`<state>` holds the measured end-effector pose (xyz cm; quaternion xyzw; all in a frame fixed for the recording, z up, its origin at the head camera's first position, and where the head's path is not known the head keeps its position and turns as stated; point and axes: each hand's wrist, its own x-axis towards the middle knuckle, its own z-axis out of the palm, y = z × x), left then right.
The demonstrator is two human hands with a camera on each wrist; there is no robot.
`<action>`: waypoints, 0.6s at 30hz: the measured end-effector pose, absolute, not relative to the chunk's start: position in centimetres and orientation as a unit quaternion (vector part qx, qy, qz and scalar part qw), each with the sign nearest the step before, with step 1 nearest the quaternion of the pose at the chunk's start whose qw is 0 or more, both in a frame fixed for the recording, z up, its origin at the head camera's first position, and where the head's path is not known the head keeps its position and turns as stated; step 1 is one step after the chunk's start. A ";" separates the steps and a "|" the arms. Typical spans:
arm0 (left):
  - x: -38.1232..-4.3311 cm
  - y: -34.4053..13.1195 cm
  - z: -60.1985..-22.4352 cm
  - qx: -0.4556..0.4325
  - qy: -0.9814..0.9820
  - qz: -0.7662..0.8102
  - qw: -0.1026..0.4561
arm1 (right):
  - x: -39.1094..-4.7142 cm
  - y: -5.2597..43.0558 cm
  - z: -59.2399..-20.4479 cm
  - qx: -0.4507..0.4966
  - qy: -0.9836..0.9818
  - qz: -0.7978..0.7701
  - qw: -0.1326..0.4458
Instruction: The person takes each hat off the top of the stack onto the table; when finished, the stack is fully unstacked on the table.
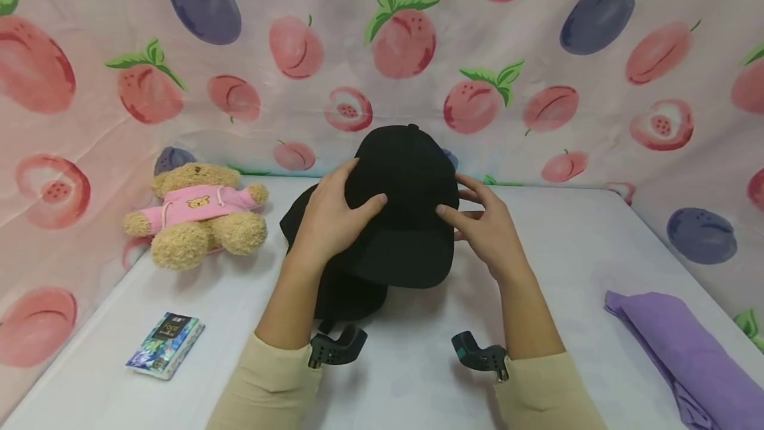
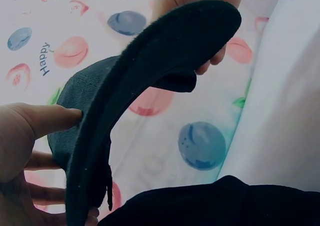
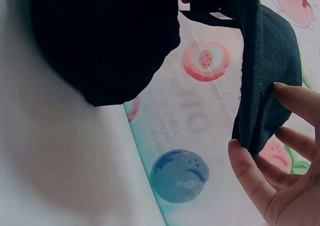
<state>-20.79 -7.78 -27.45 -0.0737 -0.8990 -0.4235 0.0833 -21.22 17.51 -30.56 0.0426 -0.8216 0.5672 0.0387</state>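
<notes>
A black baseball cap [image 1: 406, 184] is held up between both hands, its brim toward the camera. My left hand [image 1: 334, 214] grips the cap's left side, thumb on the front of the crown; the left wrist view shows that thumb pressing the crown [image 2: 75, 90] beside the curved brim [image 2: 175, 40]. On the other side my right hand [image 1: 486, 227] pinches the cap, thumb in front and fingers behind its edge [image 3: 255, 110]. Behind and below it, partly hidden, a second black cap [image 1: 352, 294] lies on the table; in the right wrist view this cap [image 3: 105, 40] shows part of a white print.
A teddy bear [image 1: 205, 208] in a pink hoodie sits at the back left of the white table [image 1: 406, 377]. Nearer on the left lies a small tissue pack [image 1: 167, 344]. Folded purple cloth [image 1: 686, 350] is at the right. A fruit-print curtain [image 1: 382, 98] hangs behind.
</notes>
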 end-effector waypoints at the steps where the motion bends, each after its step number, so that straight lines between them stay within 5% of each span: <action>1: -20.9 -7.6 -27.4 -0.077 -0.900 -0.422 0.084 | -21.2 17.6 -30.5 0.042 -0.820 0.569 0.040; 18: -22.9 -5.2 -27.3 -0.119 -0.896 -0.425 0.056 | -20.9 20.1 -29.8 0.028 -0.839 0.540 0.064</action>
